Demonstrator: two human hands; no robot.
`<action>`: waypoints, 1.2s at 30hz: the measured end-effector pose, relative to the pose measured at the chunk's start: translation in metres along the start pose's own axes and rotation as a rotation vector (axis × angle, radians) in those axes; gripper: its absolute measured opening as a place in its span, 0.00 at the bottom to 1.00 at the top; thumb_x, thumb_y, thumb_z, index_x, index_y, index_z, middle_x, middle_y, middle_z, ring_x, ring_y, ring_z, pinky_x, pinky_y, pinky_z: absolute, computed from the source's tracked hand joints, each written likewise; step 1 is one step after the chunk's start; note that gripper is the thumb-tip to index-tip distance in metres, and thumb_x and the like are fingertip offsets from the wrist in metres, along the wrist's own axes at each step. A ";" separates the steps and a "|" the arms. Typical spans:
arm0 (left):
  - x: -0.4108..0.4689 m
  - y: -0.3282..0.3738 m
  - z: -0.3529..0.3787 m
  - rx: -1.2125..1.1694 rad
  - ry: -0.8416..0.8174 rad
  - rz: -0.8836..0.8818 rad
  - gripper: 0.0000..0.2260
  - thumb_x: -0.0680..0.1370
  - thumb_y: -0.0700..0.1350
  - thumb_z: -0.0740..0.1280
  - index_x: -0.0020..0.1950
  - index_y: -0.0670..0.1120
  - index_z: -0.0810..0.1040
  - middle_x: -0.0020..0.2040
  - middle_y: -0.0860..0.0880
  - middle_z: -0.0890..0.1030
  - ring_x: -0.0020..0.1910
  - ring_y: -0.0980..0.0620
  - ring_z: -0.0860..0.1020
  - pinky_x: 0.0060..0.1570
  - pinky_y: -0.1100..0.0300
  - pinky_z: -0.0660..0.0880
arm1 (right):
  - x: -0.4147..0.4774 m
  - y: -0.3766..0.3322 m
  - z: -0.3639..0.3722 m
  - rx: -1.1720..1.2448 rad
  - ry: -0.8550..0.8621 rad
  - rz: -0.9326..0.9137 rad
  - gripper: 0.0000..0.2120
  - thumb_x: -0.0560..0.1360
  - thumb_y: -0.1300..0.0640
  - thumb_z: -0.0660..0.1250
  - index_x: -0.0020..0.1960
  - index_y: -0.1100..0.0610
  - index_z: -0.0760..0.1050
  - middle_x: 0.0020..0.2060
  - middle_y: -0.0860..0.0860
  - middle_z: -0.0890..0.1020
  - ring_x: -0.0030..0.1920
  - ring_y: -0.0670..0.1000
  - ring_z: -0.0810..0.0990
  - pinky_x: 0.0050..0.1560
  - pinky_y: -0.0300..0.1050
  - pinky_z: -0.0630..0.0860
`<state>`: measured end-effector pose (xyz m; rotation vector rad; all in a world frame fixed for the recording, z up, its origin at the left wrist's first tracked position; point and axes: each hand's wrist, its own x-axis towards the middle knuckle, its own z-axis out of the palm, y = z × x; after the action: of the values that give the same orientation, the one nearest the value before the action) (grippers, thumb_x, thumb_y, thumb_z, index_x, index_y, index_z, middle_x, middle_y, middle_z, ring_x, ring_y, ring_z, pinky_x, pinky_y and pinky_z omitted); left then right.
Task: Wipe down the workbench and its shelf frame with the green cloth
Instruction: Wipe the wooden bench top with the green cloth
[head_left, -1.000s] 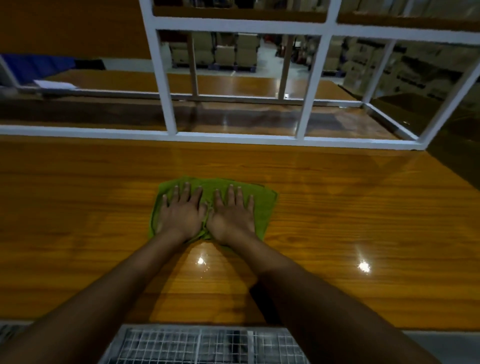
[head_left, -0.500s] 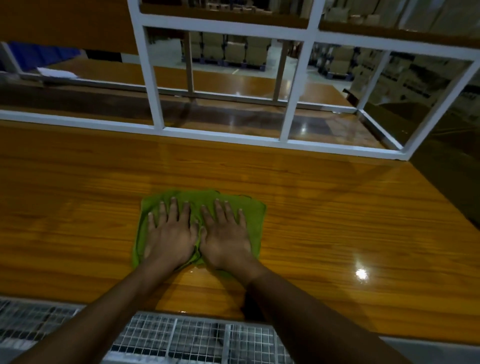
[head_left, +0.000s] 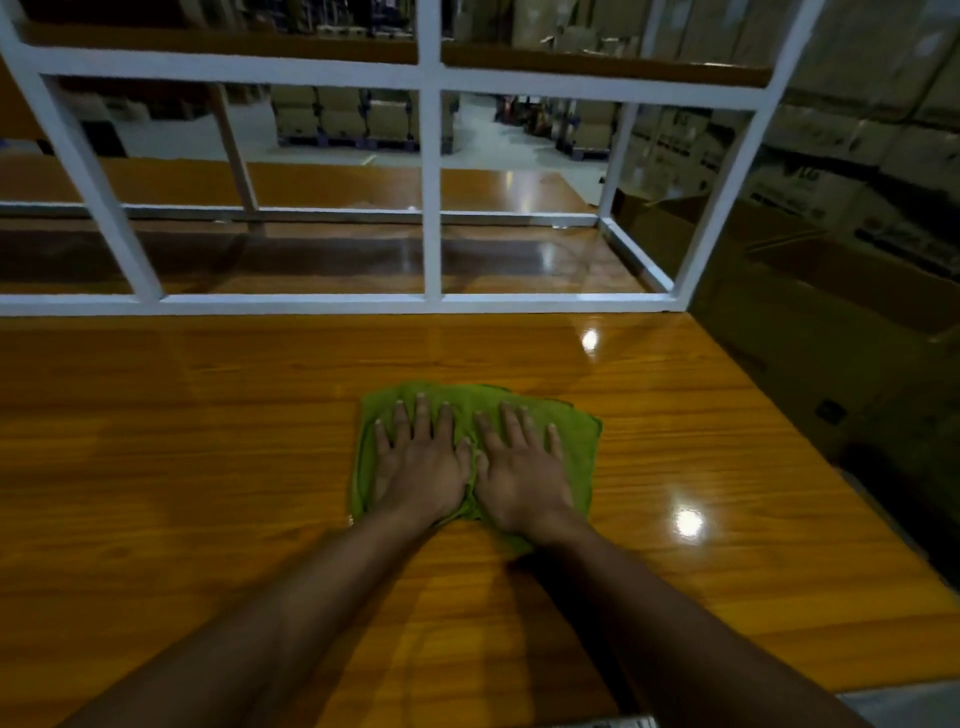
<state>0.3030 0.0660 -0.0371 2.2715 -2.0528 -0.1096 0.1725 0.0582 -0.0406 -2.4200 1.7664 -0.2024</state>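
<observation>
Flat on the glossy orange wooden bench (head_left: 208, 467) lay the soft green cloth (head_left: 576, 441), light and likely to bunch, pinned under the left hand (head_left: 421, 467) and right hand (head_left: 522, 473), fingers (head_left: 423, 415) straight and spread.

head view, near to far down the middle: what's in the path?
Order: left hand and right hand flat on green cloth → bare workbench → white shelf frame → stacked boxes.

No legible text; print on cartons (head_left: 823, 179) blurred
</observation>
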 end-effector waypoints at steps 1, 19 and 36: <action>0.007 0.016 0.001 -0.010 -0.006 0.020 0.28 0.82 0.60 0.43 0.80 0.50 0.46 0.80 0.43 0.44 0.78 0.39 0.44 0.74 0.38 0.43 | 0.001 0.016 -0.003 -0.002 0.006 0.023 0.27 0.82 0.43 0.44 0.80 0.46 0.48 0.80 0.53 0.47 0.79 0.53 0.43 0.76 0.62 0.41; 0.117 0.113 0.015 -0.004 -0.050 0.412 0.26 0.82 0.61 0.44 0.80 0.56 0.50 0.81 0.48 0.46 0.79 0.43 0.45 0.75 0.40 0.45 | 0.040 0.111 -0.015 -0.038 0.129 0.455 0.30 0.81 0.42 0.42 0.81 0.50 0.47 0.80 0.58 0.48 0.79 0.60 0.44 0.74 0.67 0.41; 0.141 -0.137 -0.005 -0.043 0.012 0.276 0.25 0.83 0.60 0.45 0.80 0.56 0.52 0.81 0.49 0.48 0.79 0.44 0.46 0.75 0.41 0.44 | 0.127 -0.121 0.025 -0.038 0.045 0.356 0.30 0.81 0.40 0.41 0.81 0.50 0.46 0.80 0.59 0.47 0.79 0.60 0.42 0.74 0.67 0.40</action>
<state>0.4532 -0.0603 -0.0463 1.9367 -2.3075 -0.1204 0.3290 -0.0253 -0.0389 -2.0895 2.1978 -0.1846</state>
